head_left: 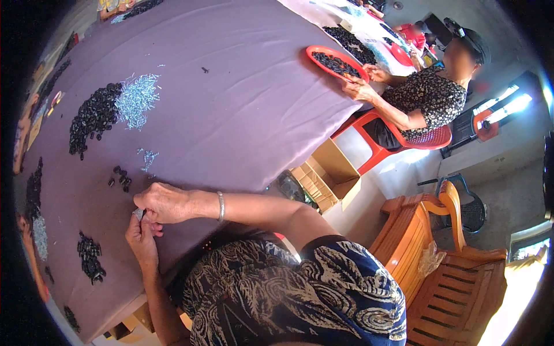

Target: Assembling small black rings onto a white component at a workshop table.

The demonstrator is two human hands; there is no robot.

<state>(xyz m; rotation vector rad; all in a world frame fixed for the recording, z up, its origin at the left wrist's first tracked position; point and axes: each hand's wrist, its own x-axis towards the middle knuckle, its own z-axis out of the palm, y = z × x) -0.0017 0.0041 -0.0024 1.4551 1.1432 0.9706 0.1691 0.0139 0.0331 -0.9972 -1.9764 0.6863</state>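
Observation:
My left hand (pixel 142 237) and my right hand (pixel 167 203) meet over the near part of the cloth-covered table. Between their fingertips is a small black piece (pixel 144 214), with a pale shiny bit beside it. Both hands are closed in a pinch. My right wrist wears a silvery bangle (pixel 221 206). Just beyond the hands lie a few loose black pieces (pixel 121 177) and a small scatter of thin silvery pieces (pixel 148 158). Closer to my left arm is a pile of black pieces (pixel 90 257). What exactly each hand grips is partly hidden by the fingers.
A large heap of black pieces (pixel 95 118) adjoins a silvery heap (pixel 137 101) on the purple cloth (pixel 231 98). Across the table corner, a seated person holds a red tray (pixel 337 62) of black pieces. A cardboard box (pixel 329 176) and wooden bench (pixel 456 288) stand to the right.

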